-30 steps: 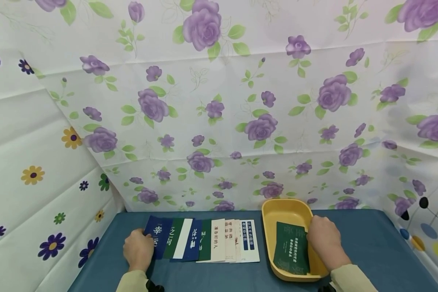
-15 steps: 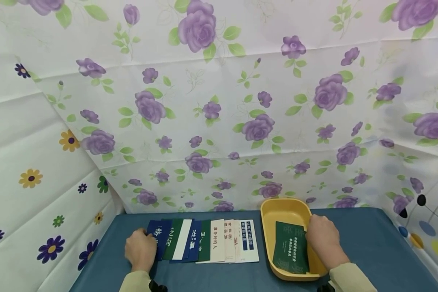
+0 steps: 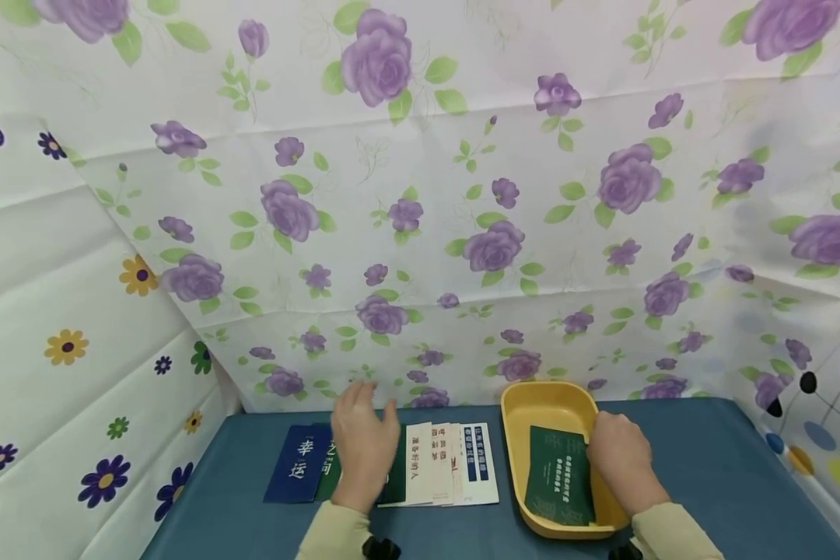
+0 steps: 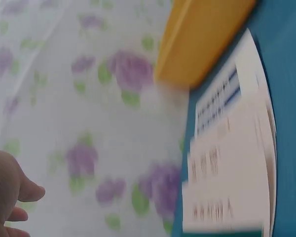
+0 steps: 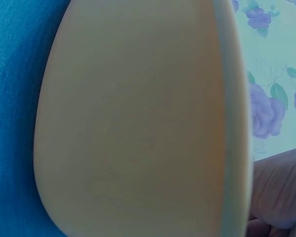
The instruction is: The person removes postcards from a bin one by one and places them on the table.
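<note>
My left hand (image 3: 365,447) is raised over the row of overlapping printed cards in the head view, its fingers extended and holding nothing. It hides part of the row's middle. In the left wrist view, the same hand (image 4: 7,192) shows at the left edge, apart from the cream cards (image 4: 227,173). A dark blue card (image 3: 294,470) lies at the row's left end, and a white card (image 3: 479,467) with blue print at its right end. My right hand (image 3: 623,455) grips the right rim of the yellow tray (image 3: 549,404). A green card (image 3: 558,476) leans inside the tray.
A blue cloth (image 3: 203,498) covers the table. Close behind it rises a white sheet (image 3: 420,257) with purple flowers, and patterned sheets close off both sides. The tray's outer wall (image 5: 133,123) fills most of the right wrist view.
My left hand has let go of the blue card at the left end, lifted and moved right over the row. That blue card now lies fully exposed. My right hand stays on the tray rim.
</note>
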`<state>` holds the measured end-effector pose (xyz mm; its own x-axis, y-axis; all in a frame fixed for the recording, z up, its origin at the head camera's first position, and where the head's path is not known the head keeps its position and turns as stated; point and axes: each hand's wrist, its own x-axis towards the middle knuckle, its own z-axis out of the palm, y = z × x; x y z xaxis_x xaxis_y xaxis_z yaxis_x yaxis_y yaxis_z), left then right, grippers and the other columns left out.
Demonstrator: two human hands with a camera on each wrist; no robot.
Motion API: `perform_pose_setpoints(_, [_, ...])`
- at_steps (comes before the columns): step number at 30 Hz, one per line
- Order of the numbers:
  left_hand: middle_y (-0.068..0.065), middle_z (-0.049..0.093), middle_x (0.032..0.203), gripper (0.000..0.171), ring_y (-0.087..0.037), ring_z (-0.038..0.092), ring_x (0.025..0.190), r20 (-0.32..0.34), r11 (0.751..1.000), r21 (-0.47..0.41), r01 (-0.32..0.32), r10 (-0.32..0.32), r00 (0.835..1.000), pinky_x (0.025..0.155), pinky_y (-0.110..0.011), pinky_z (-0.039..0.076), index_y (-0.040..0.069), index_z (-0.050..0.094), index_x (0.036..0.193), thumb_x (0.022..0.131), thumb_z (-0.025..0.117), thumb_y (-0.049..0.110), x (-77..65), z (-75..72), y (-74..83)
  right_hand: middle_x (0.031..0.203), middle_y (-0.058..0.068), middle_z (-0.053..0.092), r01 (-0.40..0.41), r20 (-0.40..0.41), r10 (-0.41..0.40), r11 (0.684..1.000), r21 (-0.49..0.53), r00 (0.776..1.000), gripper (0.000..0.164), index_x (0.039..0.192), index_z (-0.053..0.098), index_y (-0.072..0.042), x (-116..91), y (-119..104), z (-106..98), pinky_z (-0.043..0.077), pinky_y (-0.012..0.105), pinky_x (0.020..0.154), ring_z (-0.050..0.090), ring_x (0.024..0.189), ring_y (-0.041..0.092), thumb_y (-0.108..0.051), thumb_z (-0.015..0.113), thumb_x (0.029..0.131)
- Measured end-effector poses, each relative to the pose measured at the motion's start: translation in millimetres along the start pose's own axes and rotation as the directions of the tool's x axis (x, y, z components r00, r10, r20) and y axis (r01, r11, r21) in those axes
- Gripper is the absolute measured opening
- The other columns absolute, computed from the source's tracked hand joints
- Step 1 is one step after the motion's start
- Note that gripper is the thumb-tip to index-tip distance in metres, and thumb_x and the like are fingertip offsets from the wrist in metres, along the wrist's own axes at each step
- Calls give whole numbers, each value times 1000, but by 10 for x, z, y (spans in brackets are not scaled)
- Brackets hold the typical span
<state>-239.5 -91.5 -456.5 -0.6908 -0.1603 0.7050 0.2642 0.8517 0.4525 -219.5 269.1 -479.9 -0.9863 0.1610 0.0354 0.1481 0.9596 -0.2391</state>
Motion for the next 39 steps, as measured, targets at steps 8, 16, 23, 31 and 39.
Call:
perform_pose_setpoints(8, [-12,54,121,39,-26,46,115,55,991,-113,-65,72,996,96,-41,36,5,61,113,79,73,23,-144,291,598,67,12,52,-2,-9,2,1000,-6,1000,14,87,57,7,11,25,16,46,39,45,51,53,24,-3,63,81])
perform_pose_setpoints(16, [-12,48,130,49,-24,44,120,286,989,-142,-31,71,956,89,-36,43,7,53,127,87,64,34,-411,531,1067,67,12,52,2,-1,-2,1000,-4,1000,14,88,57,7,21,27,24,46,39,45,51,53,24,-4,63,82])
perform_pose_setpoints(23, [-7,50,125,56,-19,45,116,430,982,-187,-28,107,897,87,-30,43,8,46,132,88,64,37,-610,704,1341,67,12,52,4,-10,-4,1000,-6,1000,14,87,57,7,17,-4,-14,46,39,45,52,54,25,-4,63,82])
perform_pose_setpoints(31, [-9,48,127,62,-18,43,119,577,986,-165,22,79,813,87,-28,43,5,44,133,88,62,42,-779,851,1584,65,13,52,13,-8,-13,1000,-13,1000,14,87,57,8,11,-2,-25,46,39,43,52,52,26,-5,62,83])
perform_pose_setpoints(39, [-12,44,128,79,-20,43,116,679,997,-70,43,16,734,87,-28,43,1,32,141,84,65,46,-938,1068,1707,61,12,49,16,2,-16,1000,7,1000,9,82,57,5,-2,17,10,42,36,39,50,48,24,-3,56,86])
